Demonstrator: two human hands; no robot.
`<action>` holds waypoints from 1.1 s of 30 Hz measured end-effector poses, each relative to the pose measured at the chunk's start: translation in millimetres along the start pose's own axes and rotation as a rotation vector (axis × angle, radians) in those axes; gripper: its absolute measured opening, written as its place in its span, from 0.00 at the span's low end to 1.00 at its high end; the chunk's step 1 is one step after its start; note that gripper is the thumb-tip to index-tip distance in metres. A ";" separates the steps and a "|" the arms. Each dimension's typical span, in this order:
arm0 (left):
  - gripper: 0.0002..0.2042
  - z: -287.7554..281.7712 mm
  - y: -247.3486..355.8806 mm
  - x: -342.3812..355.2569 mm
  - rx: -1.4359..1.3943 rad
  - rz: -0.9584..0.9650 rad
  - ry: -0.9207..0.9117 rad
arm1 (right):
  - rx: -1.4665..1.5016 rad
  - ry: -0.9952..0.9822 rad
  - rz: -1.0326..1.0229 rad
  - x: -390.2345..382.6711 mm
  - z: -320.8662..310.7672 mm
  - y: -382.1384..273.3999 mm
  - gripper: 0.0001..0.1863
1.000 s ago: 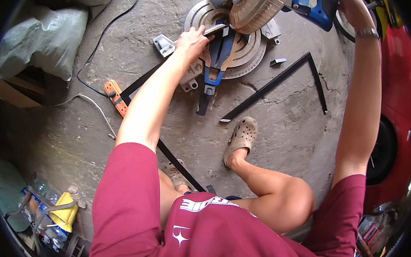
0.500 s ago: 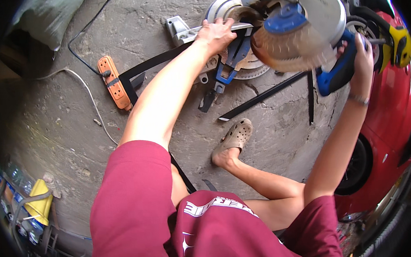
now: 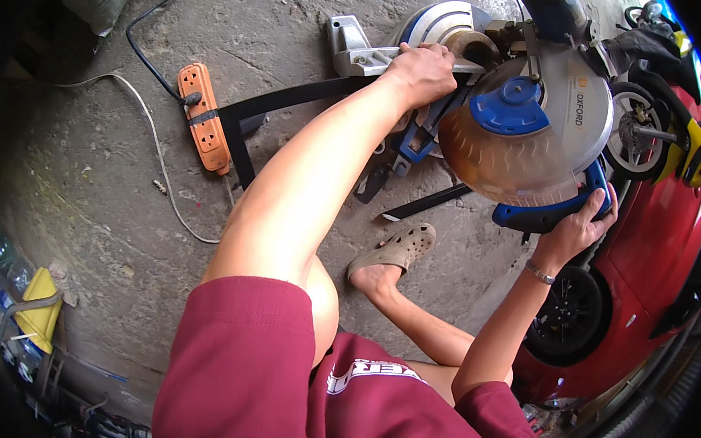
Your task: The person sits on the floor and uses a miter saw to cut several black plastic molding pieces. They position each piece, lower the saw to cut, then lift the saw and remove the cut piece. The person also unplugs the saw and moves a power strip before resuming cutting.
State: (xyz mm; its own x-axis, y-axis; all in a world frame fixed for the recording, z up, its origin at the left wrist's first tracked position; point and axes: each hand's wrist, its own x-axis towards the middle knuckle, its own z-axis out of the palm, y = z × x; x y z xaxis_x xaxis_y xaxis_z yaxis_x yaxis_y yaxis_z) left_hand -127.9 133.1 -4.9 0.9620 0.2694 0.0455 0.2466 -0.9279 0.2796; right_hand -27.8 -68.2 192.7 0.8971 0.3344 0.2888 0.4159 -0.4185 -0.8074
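Note:
A miter saw with a silver and blue base stands on the floor, its round blade guard clear and amber-tinted with a blue cover. My right hand is wrapped round the saw's blue and black handle. At the saw's silver fence, my left hand is closed, its fingers bent over the fence top and a black metal bar lying along it. This bar runs left and joins another at a corner. The blade guard and my left hand hide part of the saw table.
An orange power strip with a black plug lies left of the bars. A loose black bar rests near my clog-shod foot. On the right are a red car and a yellow-and-black motorcycle. A white cord crosses the floor.
My right hand has drawn the saw's handle toward me, and the saw head has swung with it. My left fingers, more spread before, are now curled at the fence. The view has shifted slightly.

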 end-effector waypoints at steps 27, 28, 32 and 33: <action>0.09 10.1 1.5 0.8 0.031 -0.007 0.102 | 0.015 0.039 -0.061 -12.4 6.1 11.8 0.16; 0.09 9.7 1.4 0.2 0.020 -0.006 0.101 | 0.014 0.041 -0.061 -12.6 6.2 11.9 0.16; 0.09 6.6 2.3 -1.2 -0.060 -0.029 0.090 | 0.020 0.049 -0.054 -13.5 6.5 12.4 0.17; 0.09 5.8 2.7 -1.7 -0.088 -0.042 0.085 | 0.025 0.051 -0.050 -13.9 6.6 12.5 0.17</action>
State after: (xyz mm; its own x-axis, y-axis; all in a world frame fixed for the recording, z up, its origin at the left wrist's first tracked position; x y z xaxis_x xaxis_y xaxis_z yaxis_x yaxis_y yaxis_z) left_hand -128.3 128.7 -9.8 0.9366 0.3322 0.1116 0.2721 -0.8901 0.3655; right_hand -36.0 -72.5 175.2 0.8819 0.3110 0.3544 0.4573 -0.3809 -0.8036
